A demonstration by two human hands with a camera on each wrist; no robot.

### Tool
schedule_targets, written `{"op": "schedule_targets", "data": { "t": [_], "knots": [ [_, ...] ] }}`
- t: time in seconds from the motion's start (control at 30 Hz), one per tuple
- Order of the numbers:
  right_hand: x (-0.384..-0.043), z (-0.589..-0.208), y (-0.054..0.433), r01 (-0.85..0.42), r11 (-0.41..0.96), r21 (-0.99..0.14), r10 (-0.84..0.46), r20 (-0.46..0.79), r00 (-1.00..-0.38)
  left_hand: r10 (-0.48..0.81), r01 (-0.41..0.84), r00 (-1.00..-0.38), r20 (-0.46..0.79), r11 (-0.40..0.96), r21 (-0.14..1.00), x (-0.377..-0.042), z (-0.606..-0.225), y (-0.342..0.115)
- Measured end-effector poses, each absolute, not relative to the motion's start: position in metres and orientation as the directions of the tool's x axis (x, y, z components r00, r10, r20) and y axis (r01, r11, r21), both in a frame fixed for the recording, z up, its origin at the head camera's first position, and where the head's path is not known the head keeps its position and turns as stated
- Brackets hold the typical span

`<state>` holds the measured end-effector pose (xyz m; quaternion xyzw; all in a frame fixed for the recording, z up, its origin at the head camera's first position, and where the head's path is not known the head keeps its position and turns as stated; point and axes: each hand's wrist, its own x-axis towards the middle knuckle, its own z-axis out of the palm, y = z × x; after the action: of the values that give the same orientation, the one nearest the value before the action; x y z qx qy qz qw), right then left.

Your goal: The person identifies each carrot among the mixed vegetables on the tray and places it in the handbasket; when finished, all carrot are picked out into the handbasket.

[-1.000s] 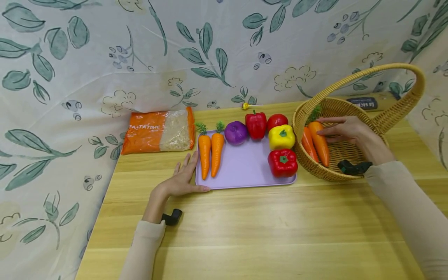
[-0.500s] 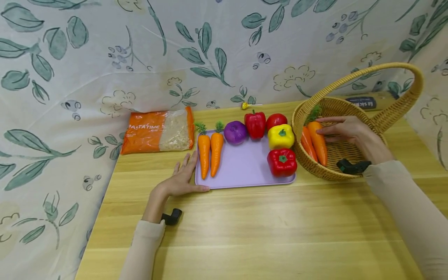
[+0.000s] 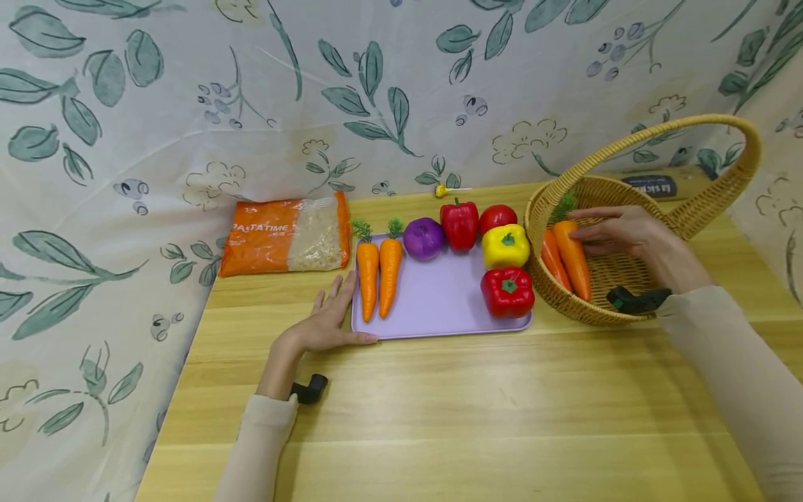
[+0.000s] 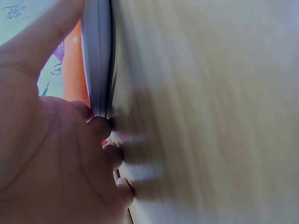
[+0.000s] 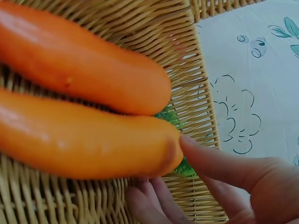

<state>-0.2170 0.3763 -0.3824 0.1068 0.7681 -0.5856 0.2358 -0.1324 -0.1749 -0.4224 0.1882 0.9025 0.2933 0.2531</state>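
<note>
My left hand (image 3: 323, 321) rests at the left edge of the lilac tray (image 3: 439, 307), thumb along its front corner and fingers spread beside it. In the left wrist view, the fingers (image 4: 100, 127) meet the tray's rim. Inside the wicker basket (image 3: 590, 314), my right hand (image 3: 627, 233) pinches the leafy end of an orange carrot (image 3: 576, 265). The right wrist view shows a fingertip pressed on that carrot (image 5: 93, 140), with other fingers low along its side. A redder carrot (image 3: 554, 261) lies beside it.
On the tray are two carrots (image 3: 379, 279), a purple onion-like vegetable (image 3: 424, 238), a tomato (image 3: 498, 216), a yellow bell pepper (image 3: 505, 247) and red bell peppers (image 3: 508, 293). An orange pasta bag (image 3: 285, 235) lies left. The basket's tall handle (image 3: 659, 129) arches over. A wrapped roll (image 3: 671, 183) lies behind.
</note>
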Motion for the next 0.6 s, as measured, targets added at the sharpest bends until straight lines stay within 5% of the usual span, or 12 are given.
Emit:
{"op": "schedule_targets", "data": {
  "t": [0.6],
  "knots": [
    [-0.168, -0.325, 0.366, 0.217, 0.428, -0.877, -0.107, -0.287, -0.952, 0.484, 0.190, -0.801, -0.352, 0.763, 0.618, -0.134, -0.424, -0.174]
  ]
}}
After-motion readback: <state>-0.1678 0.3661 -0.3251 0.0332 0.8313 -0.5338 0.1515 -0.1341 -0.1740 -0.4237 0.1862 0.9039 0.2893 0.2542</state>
